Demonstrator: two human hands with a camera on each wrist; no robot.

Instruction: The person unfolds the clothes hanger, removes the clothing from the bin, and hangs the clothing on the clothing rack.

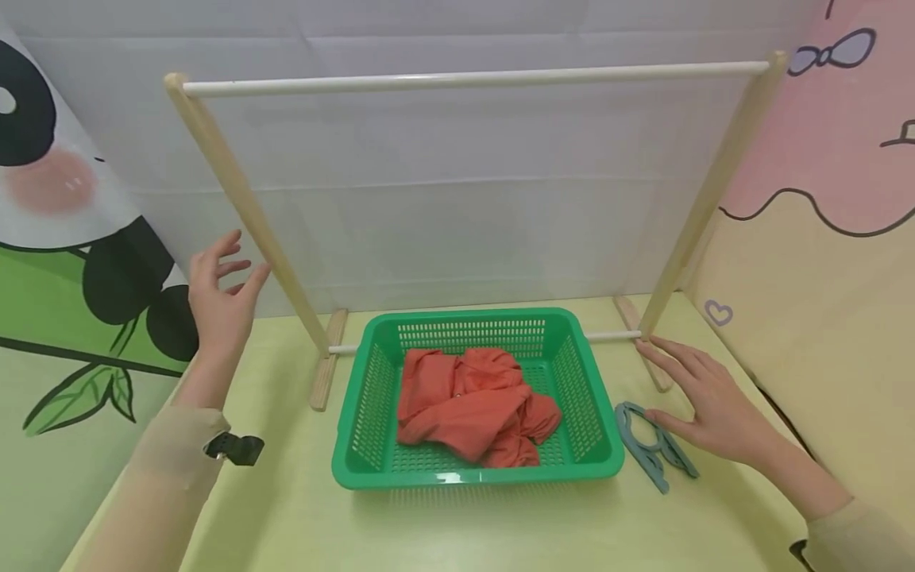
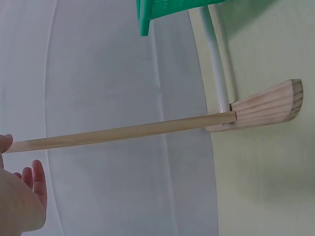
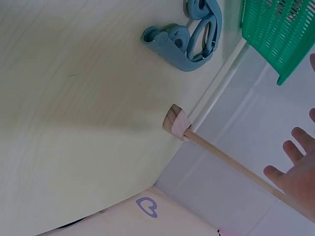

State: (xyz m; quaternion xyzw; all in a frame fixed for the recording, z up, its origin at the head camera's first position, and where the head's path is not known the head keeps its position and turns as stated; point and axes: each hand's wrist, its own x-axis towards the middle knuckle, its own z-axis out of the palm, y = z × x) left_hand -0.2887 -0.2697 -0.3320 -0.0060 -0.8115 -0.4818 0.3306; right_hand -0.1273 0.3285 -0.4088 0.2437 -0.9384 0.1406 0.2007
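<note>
In the head view my left hand [image 1: 223, 306] is raised beside the left wooden post [image 1: 243, 199] of a small clothes rack, fingers loosely bent and thumb close to the post. Whether the thumb touches it I cannot tell. My right hand [image 1: 715, 405] hovers with spread fingers over the table, at the foot of the right post [image 1: 715, 191]. Under its thumb side lies a blue-grey folding clothes hanger [image 1: 649, 463], folded up. A green plastic basket [image 1: 479, 477] stands between the hands, holding a crumpled orange-red garment [image 1: 465, 409] with a button showing.
The rack's white top bar [image 1: 472, 80] runs across the back. Its low white bar [image 1: 613, 336] passes behind the basket, and wooden feet [image 1: 325, 381] stand on the pale yellow table [image 1: 457, 532]. Printed cloth walls [image 1: 822, 302] close in both sides.
</note>
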